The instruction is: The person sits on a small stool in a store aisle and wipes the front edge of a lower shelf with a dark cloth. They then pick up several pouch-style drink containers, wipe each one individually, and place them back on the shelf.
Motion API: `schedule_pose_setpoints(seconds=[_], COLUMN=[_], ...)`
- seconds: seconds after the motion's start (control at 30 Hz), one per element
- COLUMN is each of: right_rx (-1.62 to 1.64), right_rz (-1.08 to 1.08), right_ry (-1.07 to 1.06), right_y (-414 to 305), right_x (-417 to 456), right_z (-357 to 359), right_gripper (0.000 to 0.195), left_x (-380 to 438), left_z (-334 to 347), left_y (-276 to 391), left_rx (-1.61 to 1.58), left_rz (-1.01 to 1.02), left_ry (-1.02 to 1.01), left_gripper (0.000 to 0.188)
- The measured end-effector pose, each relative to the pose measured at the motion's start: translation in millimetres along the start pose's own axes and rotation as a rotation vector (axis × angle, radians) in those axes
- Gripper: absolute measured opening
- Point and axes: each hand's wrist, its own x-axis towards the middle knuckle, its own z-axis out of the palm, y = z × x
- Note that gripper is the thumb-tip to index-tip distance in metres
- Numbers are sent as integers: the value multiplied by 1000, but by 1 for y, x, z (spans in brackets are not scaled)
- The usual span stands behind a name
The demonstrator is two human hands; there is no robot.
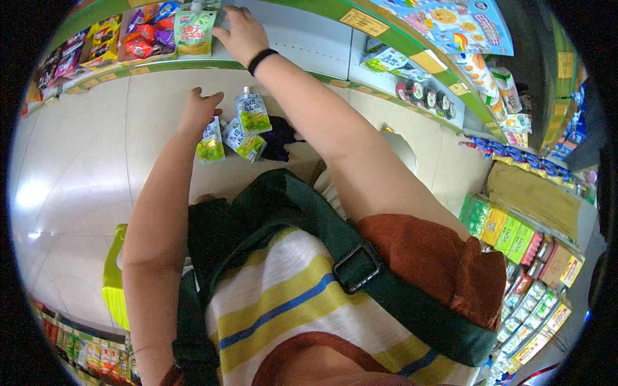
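My right hand [244, 36] is at the lower shelf, its fingers spread beside a green spouted drink pouch [194, 33] that stands at the shelf's front; whether they touch another pouch behind it cannot be told. Lower left, my left hand [202, 110] is over my lap with its fingers apart, just above a white and green spouted pouch [210, 142]. Two similar pouches lie beside it, one [253, 113] partly over the other [247, 142]. A dark cloth or bag [280, 137] is next to them.
Left of the green pouch, the shelf holds a box of colourful wrapped snacks [147, 34] and a yellow box [102, 41]. The green shelf edge [318, 77] runs above the tiled floor [77, 130]. Jars [427, 96] stand at right; a lime-green plastic object [116, 284] is at left.
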Motion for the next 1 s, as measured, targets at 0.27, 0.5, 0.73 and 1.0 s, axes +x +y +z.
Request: schedule_pose_setpoints(seconds=[0.27, 0.5, 0.73, 1.0], right_rx=[-891, -824, -700, 561], right_rz=[370, 344, 319, 439], right_ry=[-418, 35, -196, -668], right_y=[133, 273, 273, 57], right_x=[-48, -63, -75, -66], right_z=[-168, -279, -263, -229], right_gripper=[45, 47, 45, 18], left_x=[0, 2, 10, -34], left_z=[0, 28, 48, 70], left_y=[-5, -8, -8, 25], left_rx=[-22, 62, 126, 402], left_rz=[-95, -110, -67, 605], left_ry=[-55, -161, -199, -216], left_gripper=[74, 70, 67, 97])
